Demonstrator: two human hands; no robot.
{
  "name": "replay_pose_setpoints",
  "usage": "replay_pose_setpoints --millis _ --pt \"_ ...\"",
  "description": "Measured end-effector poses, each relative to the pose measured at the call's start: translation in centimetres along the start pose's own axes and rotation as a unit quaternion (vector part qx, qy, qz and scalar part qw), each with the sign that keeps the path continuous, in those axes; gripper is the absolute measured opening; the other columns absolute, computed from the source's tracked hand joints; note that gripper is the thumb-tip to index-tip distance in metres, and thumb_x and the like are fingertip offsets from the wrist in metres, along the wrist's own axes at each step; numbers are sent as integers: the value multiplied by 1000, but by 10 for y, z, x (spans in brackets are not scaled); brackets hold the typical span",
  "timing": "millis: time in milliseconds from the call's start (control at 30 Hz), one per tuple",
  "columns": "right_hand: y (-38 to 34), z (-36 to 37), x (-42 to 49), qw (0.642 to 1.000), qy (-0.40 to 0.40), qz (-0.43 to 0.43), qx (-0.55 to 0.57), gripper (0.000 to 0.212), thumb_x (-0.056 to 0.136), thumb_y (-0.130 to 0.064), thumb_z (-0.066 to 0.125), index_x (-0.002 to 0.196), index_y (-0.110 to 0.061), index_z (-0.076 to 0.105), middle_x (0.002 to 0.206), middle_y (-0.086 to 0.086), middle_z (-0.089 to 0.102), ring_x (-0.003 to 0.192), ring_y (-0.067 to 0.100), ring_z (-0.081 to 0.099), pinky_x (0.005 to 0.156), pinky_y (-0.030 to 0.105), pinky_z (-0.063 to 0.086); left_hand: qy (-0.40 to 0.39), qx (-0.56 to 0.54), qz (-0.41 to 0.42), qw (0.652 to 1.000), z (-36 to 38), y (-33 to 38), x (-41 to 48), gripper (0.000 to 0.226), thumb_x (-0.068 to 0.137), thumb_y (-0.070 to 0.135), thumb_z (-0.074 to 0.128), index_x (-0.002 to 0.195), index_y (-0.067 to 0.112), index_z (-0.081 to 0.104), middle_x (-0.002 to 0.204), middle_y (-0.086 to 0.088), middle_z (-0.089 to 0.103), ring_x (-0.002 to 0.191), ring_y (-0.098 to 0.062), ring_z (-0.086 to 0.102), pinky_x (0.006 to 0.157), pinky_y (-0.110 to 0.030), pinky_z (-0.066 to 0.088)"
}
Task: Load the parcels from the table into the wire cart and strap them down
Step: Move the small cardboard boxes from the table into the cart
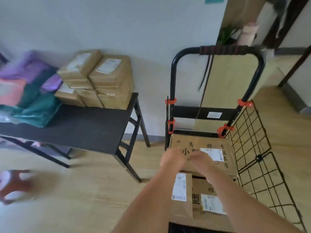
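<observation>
Now | left hand (172,156), right hand (200,159) side by side | over carton (198,141)

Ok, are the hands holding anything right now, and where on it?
The left hand and right hand are over the top face of the big cardboard box in the wire cart. Blur hides the fingers, so a grip cannot be told.

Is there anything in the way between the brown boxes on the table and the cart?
Nothing visible. Only bare floor separates the brown boxes on the table from the wire cart, which is open on top.
</observation>
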State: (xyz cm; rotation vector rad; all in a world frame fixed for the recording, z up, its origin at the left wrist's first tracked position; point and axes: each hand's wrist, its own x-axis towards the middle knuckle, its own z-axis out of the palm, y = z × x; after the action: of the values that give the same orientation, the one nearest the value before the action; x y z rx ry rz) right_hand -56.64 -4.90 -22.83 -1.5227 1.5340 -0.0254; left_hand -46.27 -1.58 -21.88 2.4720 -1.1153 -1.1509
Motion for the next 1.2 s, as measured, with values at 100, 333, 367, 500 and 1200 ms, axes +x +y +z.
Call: replay_pose_setpoints --millis 100,333,367,500,1200 --pt "-22 -5 -19 999 14 -37 -30 21 101 -12 42 97 -7 62 90 8 61 79 19 56 70 28 46 37 7 42 998 -29 -6 -19 31 92 12 55 122 18 58 111 -4 60 89 -15 58 74 -30 53" --pt "-64 17 -33 985 19 -133 -112 15 98 -24 52 102 -16 65 94 3 66 76 10 57 64 23 43 78 70 73 992 -82 -47 -40 30 94 17 51 124 14 53 121 -9 58 108 -28 56 87 -36 50" --pt "-70 24 -34 983 15 -144 -117 16 98 -26 53 105 -18 66 96 4 68 75 11 59 61 22 43 80 69 71 992 -88 -55 -40 31 93 17 51 124 14 53 120 -9 58 107 -28 57 88 -38 52" --pt "-98 53 -37 974 -8 -160 -159 29 96 -28 54 120 -15 61 117 8 65 107 26 61 86 33 47 87 71 57 992 -118 -92 -46 33 93 17 50 126 13 52 122 -11 57 109 -30 56 86 -39 52" --pt "-296 288 -69 971 -5 -185 -149 31 98 -25 55 128 -23 59 128 -4 60 113 14 57 86 24 45 116 -28 -5 993 -316 -342 -26 42 96 11 51 137 16 49 134 -7 53 117 -23 56 92 -30 50"
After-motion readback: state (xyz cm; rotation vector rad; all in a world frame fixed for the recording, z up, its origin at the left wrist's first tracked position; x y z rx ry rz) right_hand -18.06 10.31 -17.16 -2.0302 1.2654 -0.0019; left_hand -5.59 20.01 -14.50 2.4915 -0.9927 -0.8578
